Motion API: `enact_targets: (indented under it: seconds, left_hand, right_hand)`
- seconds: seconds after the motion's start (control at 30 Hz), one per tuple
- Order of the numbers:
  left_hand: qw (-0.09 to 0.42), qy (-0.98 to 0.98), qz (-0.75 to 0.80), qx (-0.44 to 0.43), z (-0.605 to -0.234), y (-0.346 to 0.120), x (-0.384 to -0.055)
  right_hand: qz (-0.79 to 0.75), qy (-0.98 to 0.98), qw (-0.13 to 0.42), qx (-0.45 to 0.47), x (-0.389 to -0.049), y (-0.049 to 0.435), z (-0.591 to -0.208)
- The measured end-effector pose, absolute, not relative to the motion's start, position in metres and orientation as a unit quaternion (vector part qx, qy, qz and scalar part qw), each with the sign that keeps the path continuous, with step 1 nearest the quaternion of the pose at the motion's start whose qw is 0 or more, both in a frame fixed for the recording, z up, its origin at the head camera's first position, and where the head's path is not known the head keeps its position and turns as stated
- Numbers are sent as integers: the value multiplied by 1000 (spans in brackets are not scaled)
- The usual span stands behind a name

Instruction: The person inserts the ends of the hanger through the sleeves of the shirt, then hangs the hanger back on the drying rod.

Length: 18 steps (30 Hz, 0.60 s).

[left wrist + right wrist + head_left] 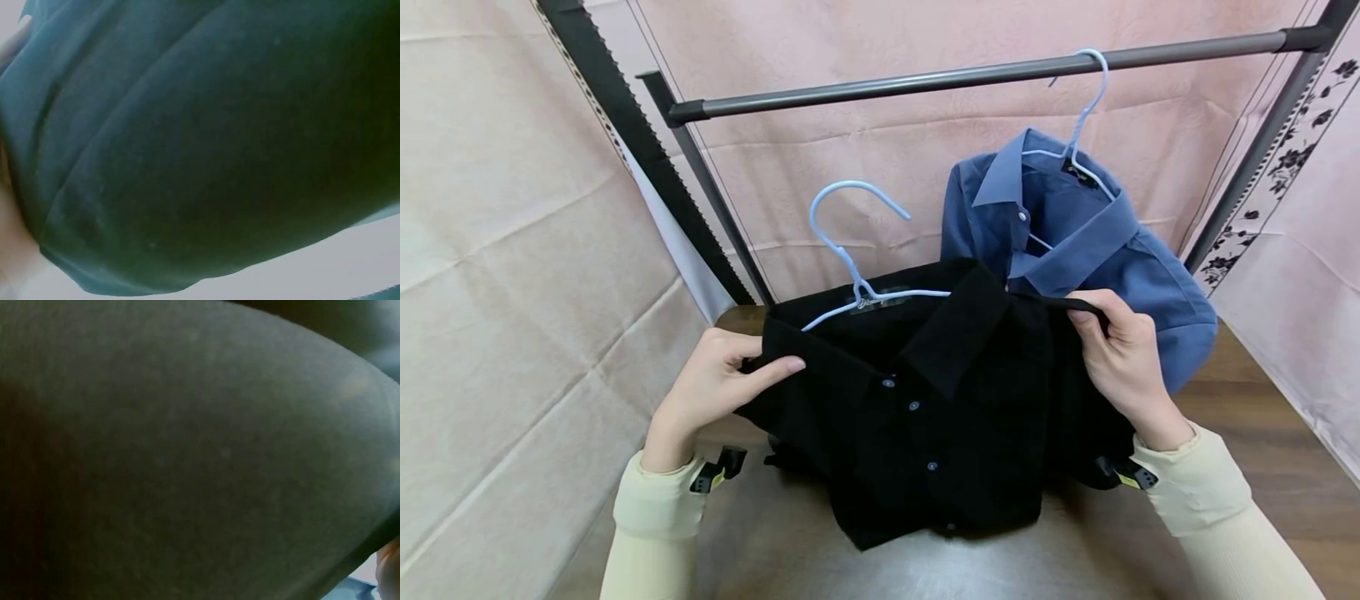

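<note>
A black button-up shirt [977, 417] is held up between both hands, with a light blue hanger [842, 250] inside its collar and the hook standing free above. My left hand [718, 379] pinches the shirt at its left shoulder, thumb lying on the front. At the opposite shoulder my right hand [1116, 354] pinches the fabric between thumb and fingers. In the left wrist view dark shirt cloth [200, 137] fills most of the picture, and the right wrist view is likewise covered by cloth [200, 444].
Behind, a grey metal rail [880, 87] crosses the rack. A blue shirt [1075, 258] hangs from it on another light blue hanger [1093, 92], partly behind the black shirt. Below lies a wooden table [1240, 417]. Pale pink cloth [820, 42] covers the back and sides.
</note>
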<state>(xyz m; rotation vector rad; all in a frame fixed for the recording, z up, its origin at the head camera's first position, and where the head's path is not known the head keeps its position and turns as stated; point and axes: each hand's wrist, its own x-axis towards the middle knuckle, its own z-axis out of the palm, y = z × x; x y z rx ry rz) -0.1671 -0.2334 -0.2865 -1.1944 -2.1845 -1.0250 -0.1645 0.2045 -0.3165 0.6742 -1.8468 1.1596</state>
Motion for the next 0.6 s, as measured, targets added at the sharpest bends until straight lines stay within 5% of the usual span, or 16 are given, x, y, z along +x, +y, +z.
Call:
enact_targets:
  seconds: [0.4, 0.6]
  left_hand:
    - [227, -786, -410, -404, -289, -236, -164]
    - [248, -788, -422, -373, -291, -240, -161]
  right_hand:
    - [479, -739, 392, 266, -166, 205, -317]
    - [507, -796, 230, 239, -164, 215, -329]
